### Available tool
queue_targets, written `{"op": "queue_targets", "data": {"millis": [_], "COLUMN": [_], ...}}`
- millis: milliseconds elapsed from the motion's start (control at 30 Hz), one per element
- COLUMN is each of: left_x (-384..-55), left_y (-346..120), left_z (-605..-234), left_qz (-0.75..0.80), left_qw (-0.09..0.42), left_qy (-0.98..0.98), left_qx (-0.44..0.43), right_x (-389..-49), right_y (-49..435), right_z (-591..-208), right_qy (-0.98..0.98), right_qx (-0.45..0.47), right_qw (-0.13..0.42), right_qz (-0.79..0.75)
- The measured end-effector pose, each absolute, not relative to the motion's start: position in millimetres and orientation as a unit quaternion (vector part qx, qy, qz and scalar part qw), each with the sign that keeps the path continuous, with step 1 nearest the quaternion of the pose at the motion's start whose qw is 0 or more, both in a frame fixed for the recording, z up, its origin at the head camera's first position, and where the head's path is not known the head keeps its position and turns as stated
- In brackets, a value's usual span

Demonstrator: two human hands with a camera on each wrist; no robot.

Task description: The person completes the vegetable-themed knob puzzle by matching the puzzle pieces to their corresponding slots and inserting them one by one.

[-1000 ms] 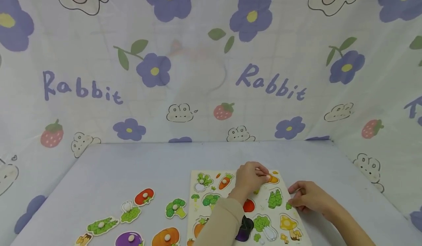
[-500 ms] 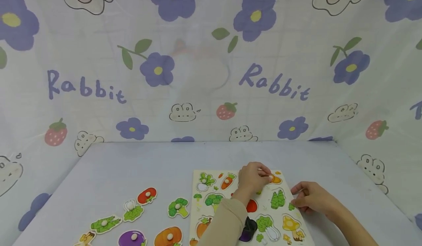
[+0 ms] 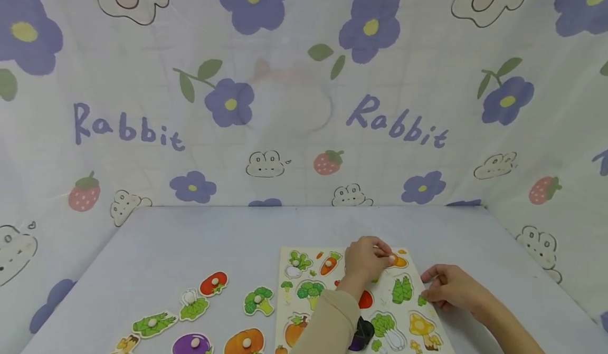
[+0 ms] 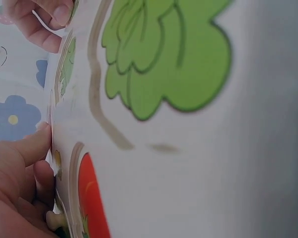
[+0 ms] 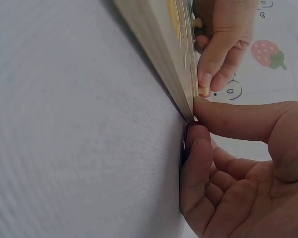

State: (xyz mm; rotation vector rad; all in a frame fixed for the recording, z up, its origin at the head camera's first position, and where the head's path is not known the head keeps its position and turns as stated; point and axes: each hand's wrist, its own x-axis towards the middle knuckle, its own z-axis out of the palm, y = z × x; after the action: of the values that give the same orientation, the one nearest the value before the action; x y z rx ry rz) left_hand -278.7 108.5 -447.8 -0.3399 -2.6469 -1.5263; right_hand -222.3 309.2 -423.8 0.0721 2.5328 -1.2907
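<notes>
Across the vegetable knob-puzzle board (image 3: 382, 293) reaches my left hand (image 3: 368, 264). Its thumb and fingers pinch the pale knob (image 5: 203, 91) of an orange vegetable puzzle piece (image 3: 401, 261) at the board's far right corner. My right hand (image 3: 458, 293) holds the right edge of the board. In the right wrist view its thumb (image 5: 243, 119) lies on top, with the fingers curled against the side. A carrot piece (image 3: 330, 264) and a radish piece (image 3: 295, 265) lie on the board's far row. My left hand and sleeve hide part of the board's middle.
Loose knobbed pieces lie left of the board: broccoli (image 3: 263, 302), pumpkin (image 3: 237, 342), eggplant (image 3: 185, 345), tomato (image 3: 208, 287), cabbage (image 3: 195, 307), asparagus (image 3: 163, 322) and mushroom (image 3: 127, 343). A patterned curtain (image 3: 285, 127) stands behind the table (image 3: 204, 238).
The head view has shifted slightly, so the scene sits a little farther right. Both hands keep their places on the board, with no other visible change.
</notes>
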Motion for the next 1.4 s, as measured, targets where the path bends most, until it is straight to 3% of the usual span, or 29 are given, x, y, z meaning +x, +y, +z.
{"op": "queue_targets", "data": {"millis": [367,633,833,1100,1400], "left_x": [-280,-266,-243,-222,-211], "left_y": [109,88,51,-21,-93], "left_z": [-445,-418,-401,-379,-382], "left_qz": [-0.467,-0.338,-0.414,-0.455,-0.444], "left_qw": [0.034,0.078,0.09,0.067,0.128], "left_qy": [-0.875,-0.908,-0.86,-0.84,-0.86], "left_qx": [-0.119,-0.235,-0.283,-0.287,-0.215], "right_x": [-223,-225,-226,-226,-225], "right_y": [310,311,310,309,309], "right_z": [-424,-422,-424,-426,-423], "right_qy": [0.881,0.884,0.884,0.879,0.878], "right_qx": [0.031,0.002,0.006,0.018,0.019], "right_qw": [0.15,0.152,0.157,0.164,0.164], "right_qz": [-0.447,-0.443,-0.439,-0.448,-0.449]}}
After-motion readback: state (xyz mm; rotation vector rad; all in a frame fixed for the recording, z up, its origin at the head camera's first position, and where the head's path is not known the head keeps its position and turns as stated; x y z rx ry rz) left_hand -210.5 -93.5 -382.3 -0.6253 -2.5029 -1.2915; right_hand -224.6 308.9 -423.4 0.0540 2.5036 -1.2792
